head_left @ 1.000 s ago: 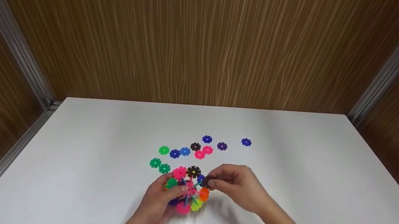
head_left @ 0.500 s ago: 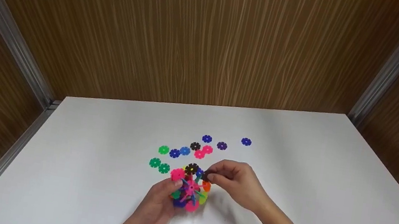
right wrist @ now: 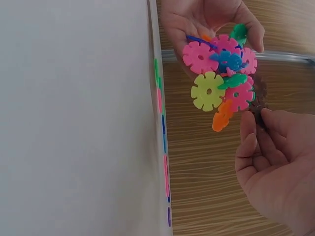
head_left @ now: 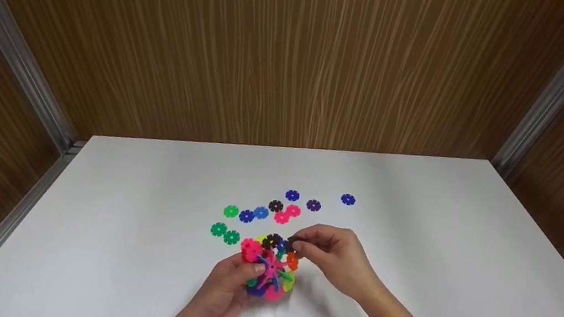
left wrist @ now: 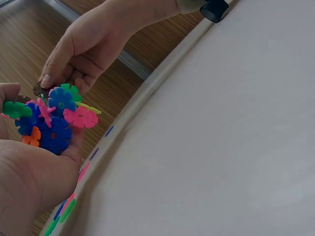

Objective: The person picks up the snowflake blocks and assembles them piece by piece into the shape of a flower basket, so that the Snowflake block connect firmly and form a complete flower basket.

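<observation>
My left hand [head_left: 228, 287] grips a ball-like cluster of interlocking plastic snowflake discs [head_left: 271, 267] in pink, blue, green, yellow, orange and black. Its thumb lies over the near side of the cluster, beside a pink disc in the middle. My right hand [head_left: 337, 256] pinches a dark brown-black snowflake disc [right wrist: 258, 105] between thumb and fingers, right at the cluster's upper right edge. In the right wrist view a yellow disc [right wrist: 208, 91] and an orange disc [right wrist: 223, 115] stick out from the cluster. The palm hides part of the cluster's underside.
Loose snowflake discs lie flat on the white table [head_left: 137, 226] beyond the hands: green discs [head_left: 219, 229] at the left, pink discs [head_left: 282, 217] in the middle, a black disc [head_left: 276, 206], and a blue disc [head_left: 348, 199] farthest right. A wood-grain panel [head_left: 296, 60] rises behind the table.
The left hand has turned the cluster and shifted its thumb on it. My right hand has moved slightly up, still pinching the dark disc at the cluster's edge. The loose discs have stayed put.
</observation>
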`<state>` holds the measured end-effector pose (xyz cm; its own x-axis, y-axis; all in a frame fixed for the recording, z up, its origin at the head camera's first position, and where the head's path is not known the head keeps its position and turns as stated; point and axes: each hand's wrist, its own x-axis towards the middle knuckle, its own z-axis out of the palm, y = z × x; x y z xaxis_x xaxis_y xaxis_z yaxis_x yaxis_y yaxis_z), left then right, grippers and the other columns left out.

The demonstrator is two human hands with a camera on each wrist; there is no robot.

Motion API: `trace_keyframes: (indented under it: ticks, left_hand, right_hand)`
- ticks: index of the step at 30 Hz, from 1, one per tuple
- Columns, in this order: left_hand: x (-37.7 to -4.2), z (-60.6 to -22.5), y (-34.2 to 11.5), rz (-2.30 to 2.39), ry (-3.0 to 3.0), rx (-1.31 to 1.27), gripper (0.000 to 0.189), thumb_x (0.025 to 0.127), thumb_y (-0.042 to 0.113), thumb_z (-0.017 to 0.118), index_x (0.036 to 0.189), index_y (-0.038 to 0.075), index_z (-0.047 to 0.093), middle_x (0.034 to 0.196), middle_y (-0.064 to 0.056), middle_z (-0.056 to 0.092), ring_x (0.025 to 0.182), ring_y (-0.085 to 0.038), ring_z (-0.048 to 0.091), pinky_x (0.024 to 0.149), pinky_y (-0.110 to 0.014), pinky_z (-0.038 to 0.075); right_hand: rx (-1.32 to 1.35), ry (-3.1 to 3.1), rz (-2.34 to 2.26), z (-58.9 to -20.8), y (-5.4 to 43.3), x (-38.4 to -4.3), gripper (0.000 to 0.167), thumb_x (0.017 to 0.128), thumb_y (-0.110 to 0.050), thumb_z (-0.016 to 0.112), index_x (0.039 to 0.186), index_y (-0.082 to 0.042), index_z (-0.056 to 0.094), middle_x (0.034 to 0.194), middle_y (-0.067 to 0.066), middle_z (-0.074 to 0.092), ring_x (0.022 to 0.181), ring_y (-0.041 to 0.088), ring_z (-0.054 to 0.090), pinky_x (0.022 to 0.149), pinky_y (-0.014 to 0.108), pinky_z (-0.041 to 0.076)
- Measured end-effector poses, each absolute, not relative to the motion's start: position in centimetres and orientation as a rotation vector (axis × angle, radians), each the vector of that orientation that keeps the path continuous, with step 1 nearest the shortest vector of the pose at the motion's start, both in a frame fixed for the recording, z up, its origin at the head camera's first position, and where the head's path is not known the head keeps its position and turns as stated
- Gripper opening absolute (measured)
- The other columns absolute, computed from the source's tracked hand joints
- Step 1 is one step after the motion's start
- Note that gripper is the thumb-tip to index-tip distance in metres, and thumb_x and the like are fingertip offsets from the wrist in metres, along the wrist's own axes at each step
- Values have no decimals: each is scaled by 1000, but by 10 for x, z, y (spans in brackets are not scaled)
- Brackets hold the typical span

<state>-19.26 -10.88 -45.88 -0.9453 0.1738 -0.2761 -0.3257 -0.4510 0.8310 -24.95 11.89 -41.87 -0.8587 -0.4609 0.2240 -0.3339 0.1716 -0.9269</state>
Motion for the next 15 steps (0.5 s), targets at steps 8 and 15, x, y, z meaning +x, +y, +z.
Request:
trace_keyframes:
  ticks: [8,15]
  left_hand:
    - [-192,-460,-107,2399,1528,-199,59,96,22,77,147,0,57,147,-10,63,129,-24,62,115,-44,47]
    - [-191,-459,-106,2369,1573,-205,53,95,22,78,140,-2,63,141,-9,67,125,-21,64,119,-44,43]
  right_hand:
    - [-761,2347,-1790,-420,117,-248,12,98,-14,78,107,-9,83,102,6,80,92,27,77,86,31,63]
    - [-784,2431,-1725,-420,117,-248,8,97,-16,80,103,-14,85,94,1,80,79,23,70,73,25,61]
